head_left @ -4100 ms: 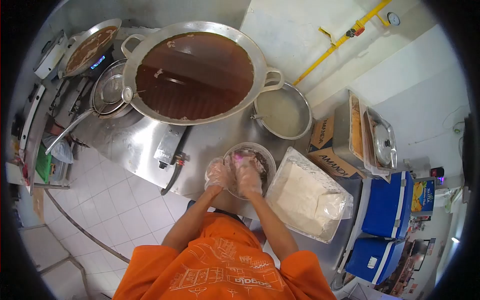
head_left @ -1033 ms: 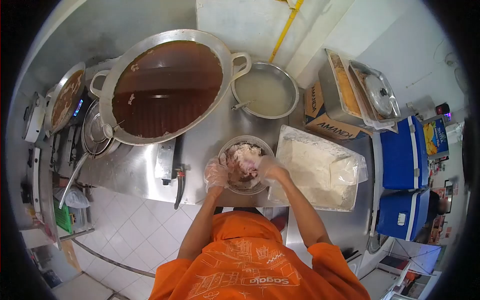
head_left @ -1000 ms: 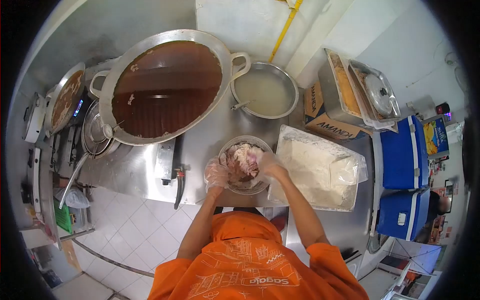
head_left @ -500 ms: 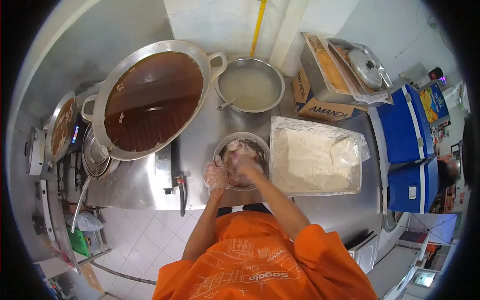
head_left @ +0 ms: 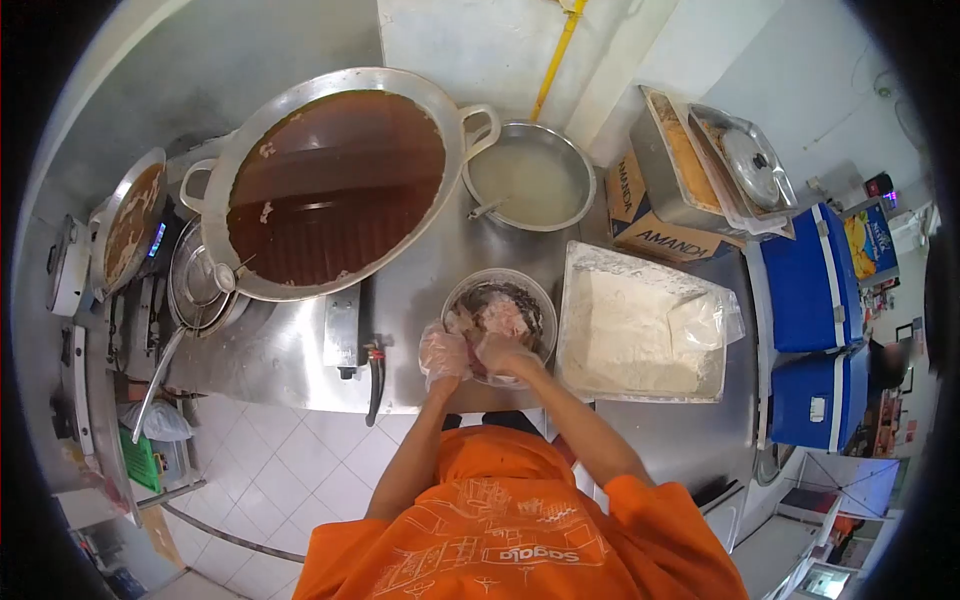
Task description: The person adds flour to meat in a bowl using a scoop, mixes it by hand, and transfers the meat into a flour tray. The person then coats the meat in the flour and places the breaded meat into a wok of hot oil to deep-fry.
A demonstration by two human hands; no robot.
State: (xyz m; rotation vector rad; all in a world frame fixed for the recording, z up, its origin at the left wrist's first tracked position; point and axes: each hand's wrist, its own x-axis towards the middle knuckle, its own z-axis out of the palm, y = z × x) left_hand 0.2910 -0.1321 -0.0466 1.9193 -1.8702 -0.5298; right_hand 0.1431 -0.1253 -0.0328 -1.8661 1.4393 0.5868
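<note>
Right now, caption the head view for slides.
Clear-gloved left hand and right hand at a pale round bowl of pinkish food, beside a white rectangular tray of pale powder.

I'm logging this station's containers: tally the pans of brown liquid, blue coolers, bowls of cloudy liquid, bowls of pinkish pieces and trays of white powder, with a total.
Pans of brown liquid: 2 (large pan, far-left pan)
Blue coolers: 2 (upper cooler, lower cooler)
Cloudy-liquid bowl: 1
Pinkish-pieces bowl: 1
White-powder tray: 1
Total: 7

1 head-worn camera looks forward, down over the counter (head_left: 670, 430).
</note>
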